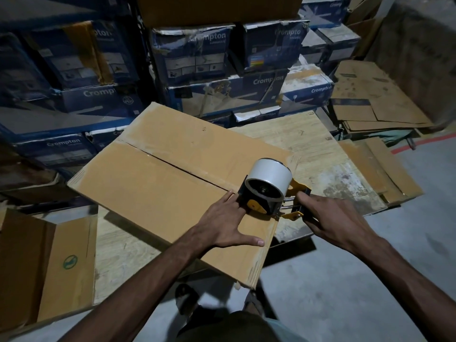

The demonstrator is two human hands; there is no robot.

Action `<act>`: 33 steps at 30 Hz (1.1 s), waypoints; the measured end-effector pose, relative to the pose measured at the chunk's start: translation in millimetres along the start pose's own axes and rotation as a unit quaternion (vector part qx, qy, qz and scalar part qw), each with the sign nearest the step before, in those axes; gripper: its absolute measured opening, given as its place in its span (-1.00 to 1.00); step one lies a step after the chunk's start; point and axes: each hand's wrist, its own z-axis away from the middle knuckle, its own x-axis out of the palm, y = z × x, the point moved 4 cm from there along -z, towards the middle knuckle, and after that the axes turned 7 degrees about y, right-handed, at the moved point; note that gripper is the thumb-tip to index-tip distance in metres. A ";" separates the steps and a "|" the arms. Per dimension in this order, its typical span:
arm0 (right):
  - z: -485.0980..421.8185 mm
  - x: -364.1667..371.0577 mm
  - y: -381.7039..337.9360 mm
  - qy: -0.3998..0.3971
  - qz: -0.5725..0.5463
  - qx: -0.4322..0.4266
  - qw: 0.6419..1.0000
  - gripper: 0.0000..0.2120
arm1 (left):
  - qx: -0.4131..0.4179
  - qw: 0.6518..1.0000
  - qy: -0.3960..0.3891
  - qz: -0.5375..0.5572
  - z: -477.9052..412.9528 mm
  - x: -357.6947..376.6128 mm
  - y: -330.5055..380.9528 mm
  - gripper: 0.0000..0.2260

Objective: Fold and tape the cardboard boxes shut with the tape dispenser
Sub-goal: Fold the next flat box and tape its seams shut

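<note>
Lying on the wooden table (pixel 308 144), the cardboard box (pixel 153 193) has its flaps folded shut, and its seam (pixel 172 166) runs from the near right edge away to the far left. The tape dispenser (pixel 267 188) sits at the seam's near end, its handle gripped by the right hand (pixel 330 218). The left hand (pixel 222 223) presses flat just beside it, fingers spread.

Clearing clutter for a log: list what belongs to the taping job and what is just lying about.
In the job: cardboard box, tape dispenser, left hand pressing the box, right hand gripping the dispenser.
Lying about: blue Crompton boxes, flattened cardboard stack, open carton.
</note>
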 end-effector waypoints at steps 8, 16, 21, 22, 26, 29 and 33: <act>40.0 -26.6 27.7 0.012 0.016 -0.002 1.000 -0.60 | 0.000 1.000 -0.016 0.001 2.1 5.7 -2.2 0.14; 48.9 -6.0 36.6 0.024 0.001 0.001 1.000 -0.58 | 0.019 1.000 -0.009 0.005 -2.8 1.8 8.9 0.09; 52.9 1.5 40.0 0.040 -0.021 0.011 0.999 -0.57 | -0.040 0.997 -0.017 0.059 -13.5 14.0 54.8 0.14; 53.5 2.4 40.0 0.046 -0.024 0.012 0.999 -0.56 | -0.045 0.997 0.002 0.057 -14.3 14.9 61.0 0.04; 55.2 4.8 38.4 0.055 -0.030 0.021 0.998 -0.56 | -0.036 0.996 0.060 0.050 -12.8 8.8 64.9 -0.31; 50.0 6.8 33.7 0.063 -0.053 0.028 0.996 -0.55 | -0.035 0.997 0.053 0.033 -15.9 10.9 55.5 -0.34; 25.8 11.2 17.3 0.060 -0.081 0.018 0.995 -0.63 | -0.035 0.999 0.035 0.012 -15.0 1.9 24.3 -0.30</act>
